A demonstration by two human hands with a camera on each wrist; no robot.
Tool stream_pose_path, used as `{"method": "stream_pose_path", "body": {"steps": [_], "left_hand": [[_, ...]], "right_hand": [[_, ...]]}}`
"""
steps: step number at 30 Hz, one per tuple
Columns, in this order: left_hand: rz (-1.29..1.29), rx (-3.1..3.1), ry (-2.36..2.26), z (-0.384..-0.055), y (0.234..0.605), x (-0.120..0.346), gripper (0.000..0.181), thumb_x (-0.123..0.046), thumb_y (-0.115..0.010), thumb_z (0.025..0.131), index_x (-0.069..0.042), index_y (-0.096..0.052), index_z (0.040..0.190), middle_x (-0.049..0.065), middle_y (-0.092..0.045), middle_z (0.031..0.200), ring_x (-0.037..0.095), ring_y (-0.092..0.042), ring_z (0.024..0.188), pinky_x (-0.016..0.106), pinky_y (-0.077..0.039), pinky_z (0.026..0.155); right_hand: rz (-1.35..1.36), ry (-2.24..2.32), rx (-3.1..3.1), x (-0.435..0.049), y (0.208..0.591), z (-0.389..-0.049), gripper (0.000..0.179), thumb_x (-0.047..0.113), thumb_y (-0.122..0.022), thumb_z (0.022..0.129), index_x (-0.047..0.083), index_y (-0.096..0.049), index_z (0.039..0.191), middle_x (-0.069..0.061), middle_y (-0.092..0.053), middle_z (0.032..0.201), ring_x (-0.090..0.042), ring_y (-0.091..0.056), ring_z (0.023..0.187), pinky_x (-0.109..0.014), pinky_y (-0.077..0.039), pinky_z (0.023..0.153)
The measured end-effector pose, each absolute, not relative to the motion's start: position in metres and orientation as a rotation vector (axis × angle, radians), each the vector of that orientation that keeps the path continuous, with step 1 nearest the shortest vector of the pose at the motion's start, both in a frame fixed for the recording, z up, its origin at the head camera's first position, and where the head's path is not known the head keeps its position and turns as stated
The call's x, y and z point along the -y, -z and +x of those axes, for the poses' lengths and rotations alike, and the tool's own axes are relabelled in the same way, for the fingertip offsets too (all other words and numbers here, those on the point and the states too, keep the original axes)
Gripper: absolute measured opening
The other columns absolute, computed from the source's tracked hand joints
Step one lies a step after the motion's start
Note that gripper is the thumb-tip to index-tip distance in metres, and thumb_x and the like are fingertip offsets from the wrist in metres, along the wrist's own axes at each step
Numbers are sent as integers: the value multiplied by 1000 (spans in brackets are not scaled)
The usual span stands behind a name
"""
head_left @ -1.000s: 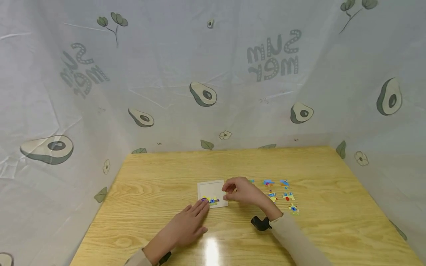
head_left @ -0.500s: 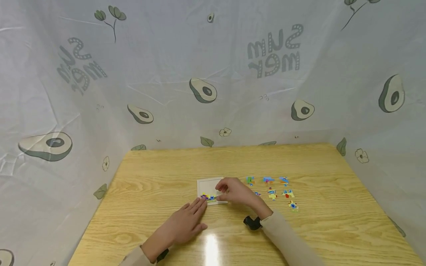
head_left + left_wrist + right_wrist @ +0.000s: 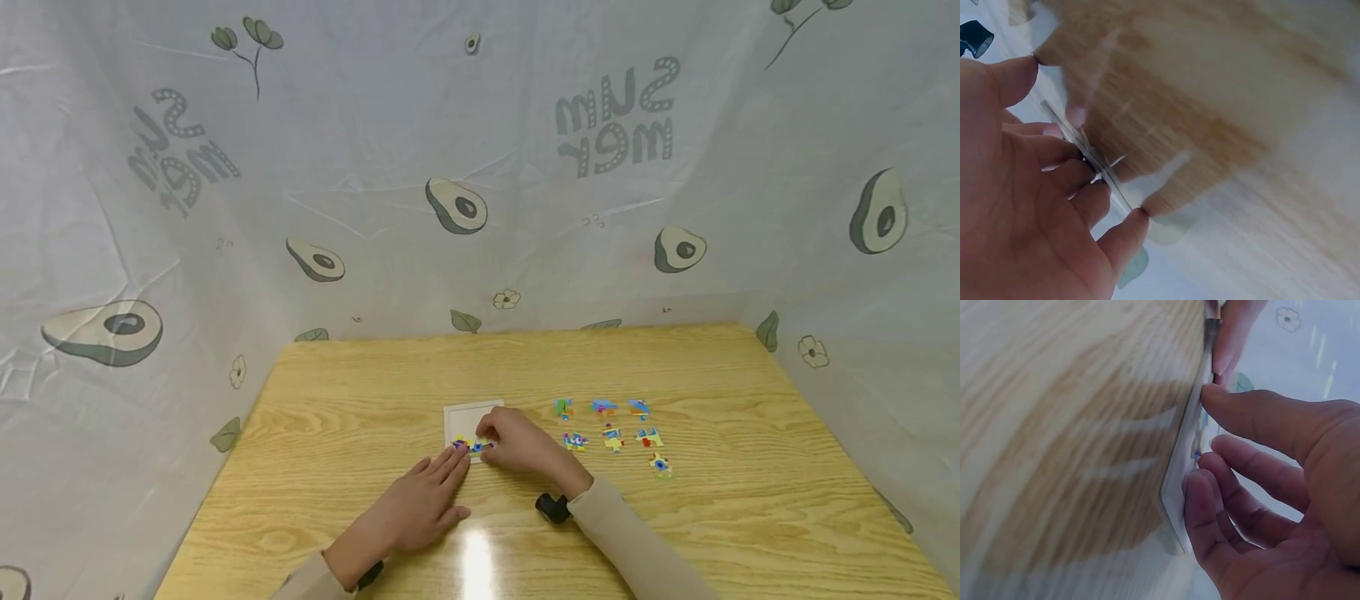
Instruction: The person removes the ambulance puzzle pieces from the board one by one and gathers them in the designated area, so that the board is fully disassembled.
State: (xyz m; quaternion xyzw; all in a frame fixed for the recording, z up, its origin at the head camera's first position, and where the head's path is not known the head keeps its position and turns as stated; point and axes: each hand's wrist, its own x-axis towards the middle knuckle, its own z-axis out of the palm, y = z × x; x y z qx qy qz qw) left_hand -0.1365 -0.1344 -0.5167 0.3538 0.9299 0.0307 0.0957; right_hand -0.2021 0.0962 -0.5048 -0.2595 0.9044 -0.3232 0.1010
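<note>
A small white puzzle tray lies on the table with colourful jigsaw pieces in a row along its near side. My left hand is laid flat, fingers extended, its fingertips resting on the left end of that row. At the right end, my right hand reaches in with gently bent fingers. Its fingertips touch the tray's right part and the row. In the right wrist view the tray shows edge-on; the right thumb is at its edge, apart from the index fingertip, and little of the pieces shows.
Several loose jigsaw pieces are spread over the wooden table right of the tray. Pale curtains with printed avocados stand around the table's back and sides. Light glares off the near table top.
My right hand has moved left, down to the row of pieces, uncovering loose pieces on the table. The left hand has stayed on the tray.
</note>
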Motion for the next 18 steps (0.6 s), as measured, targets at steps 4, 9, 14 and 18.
{"method": "stream_pose_path", "body": {"steps": [4, 9, 14, 18], "left_hand": [[1052, -2749, -70, -137, 514, 135, 73, -52, -44, 110, -7, -29, 167, 8, -26, 176, 25, -29, 163, 52, -39, 126], [1039, -2741, -80, -137, 513, 135, 74, -52, -45, 110, -7, -29, 167, 8, -26, 176, 26, -29, 163, 53, -39, 126], [1043, -2743, -95, -137, 515, 134, 75, -52, -46, 110, -6, -30, 166, 9, -26, 176, 27, -29, 163, 54, -39, 126], [1043, -2743, -100, -137, 516, 133, 74, -52, -45, 110, -6, -30, 166, 9, -25, 176, 26, -28, 163, 54, -38, 126]], "right_hand": [[-741, 927, -2675, -94, 505, -204, 22, 7, -79, 91, 1, -76, 112, -8, -72, 106, -17, -64, 93, -37, -58, 85], [-751, 914, -2668, -92, 505, -207, 18, 5, -79, 91, 1, -77, 108, -10, -73, 102, -16, -63, 89, -35, -57, 81], [-787, 900, -2677, -91, 506, -209, 14, 2, -75, 89, 0, -75, 103, -11, -70, 95, -13, -55, 80, -29, -50, 72], [-784, 892, -2669, -92, 508, -210, 14, 2, -74, 90, 0, -74, 104, -10, -68, 95, -12, -52, 78, -27, -48, 71]]}}
